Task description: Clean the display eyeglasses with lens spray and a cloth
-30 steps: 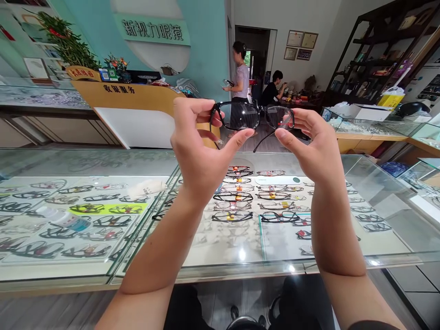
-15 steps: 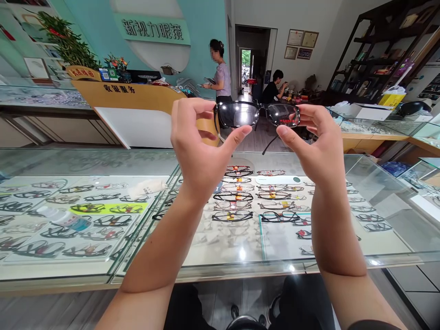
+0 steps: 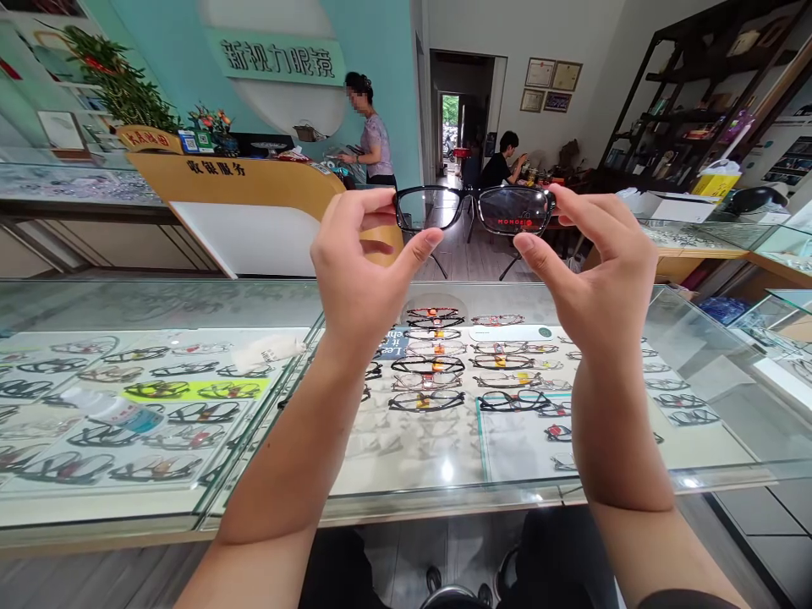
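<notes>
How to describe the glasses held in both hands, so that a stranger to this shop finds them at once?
A long glass display counter fills the lower view. Above its middle, the left hand and right hand pinch the ends of black-framed glasses. Unlike the many frames lying under the glass, this pair is in the air, with red lettering on one lens.

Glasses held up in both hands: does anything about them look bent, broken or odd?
Nothing looks damaged. The glasses, pinched at each end by the left hand and right hand, sit nearly level with an unbroken black frame. The one oddity is red lettering printed across the lens by the right hand.
</notes>
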`<state>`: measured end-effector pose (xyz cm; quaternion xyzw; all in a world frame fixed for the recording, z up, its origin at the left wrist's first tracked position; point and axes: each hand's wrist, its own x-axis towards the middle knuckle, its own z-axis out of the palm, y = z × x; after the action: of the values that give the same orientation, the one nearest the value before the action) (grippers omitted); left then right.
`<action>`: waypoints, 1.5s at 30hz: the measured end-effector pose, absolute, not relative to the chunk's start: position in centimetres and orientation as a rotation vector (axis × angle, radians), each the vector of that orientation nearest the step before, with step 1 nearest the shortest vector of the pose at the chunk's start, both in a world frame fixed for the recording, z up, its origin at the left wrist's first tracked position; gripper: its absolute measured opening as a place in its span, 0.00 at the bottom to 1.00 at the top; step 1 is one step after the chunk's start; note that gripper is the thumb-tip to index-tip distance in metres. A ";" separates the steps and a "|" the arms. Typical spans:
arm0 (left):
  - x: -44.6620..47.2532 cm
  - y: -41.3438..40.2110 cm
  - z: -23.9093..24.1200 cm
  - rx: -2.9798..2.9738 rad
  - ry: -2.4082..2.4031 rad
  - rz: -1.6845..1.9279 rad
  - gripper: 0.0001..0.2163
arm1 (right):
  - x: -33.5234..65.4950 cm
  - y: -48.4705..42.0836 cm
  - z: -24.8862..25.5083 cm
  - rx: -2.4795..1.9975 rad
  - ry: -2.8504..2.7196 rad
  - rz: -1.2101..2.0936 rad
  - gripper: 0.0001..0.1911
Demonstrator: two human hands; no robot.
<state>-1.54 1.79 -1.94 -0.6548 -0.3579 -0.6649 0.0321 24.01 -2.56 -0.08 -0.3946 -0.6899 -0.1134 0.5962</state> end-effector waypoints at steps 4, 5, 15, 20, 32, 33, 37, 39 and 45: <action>-1.6 2.0 -1.9 -2.021 -1.092 -2.058 0.30 | 23.9 -2.8 -0.1 -0.929 -1.588 -0.260 0.25; -1.6 2.0 -1.9 -2.023 -1.092 -2.060 0.31 | 23.9 -2.8 -0.1 -0.926 -1.587 -0.249 0.26; -2.2 2.3 -1.8 -2.042 -1.092 -2.054 0.29 | 23.6 -2.9 -0.1 -0.898 -1.612 -0.299 0.23; -2.5 2.7 -2.0 -2.039 -1.094 -1.996 0.28 | 23.9 -2.4 -0.4 -0.864 -1.633 -0.374 0.23; -1.5 1.4 -2.1 -1.800 -0.990 -1.851 0.29 | 24.2 -2.2 -0.1 -0.920 -1.715 -0.225 0.22; -1.3 1.2 -2.1 -1.776 -1.001 -1.857 0.29 | 24.3 -2.1 -0.1 -0.934 -1.731 -0.206 0.21; -0.4 0.6 -2.1 -1.752 -1.079 -1.934 0.28 | 24.4 -1.8 -0.3 -0.975 -1.755 -0.179 0.20; -0.2 0.5 -2.2 -1.773 -1.096 -1.941 0.28 | 24.5 -1.6 -0.4 -0.980 -1.762 -0.178 0.20; -0.4 0.3 -2.2 -1.773 -1.067 -1.859 0.31 | 24.4 -1.1 -0.7 -0.983 -1.779 -0.194 0.23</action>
<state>-0.43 0.29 -2.16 -0.6271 -0.3775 -0.6575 0.1788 24.43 -1.11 -0.73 -0.4106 -0.7428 -0.0812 0.5225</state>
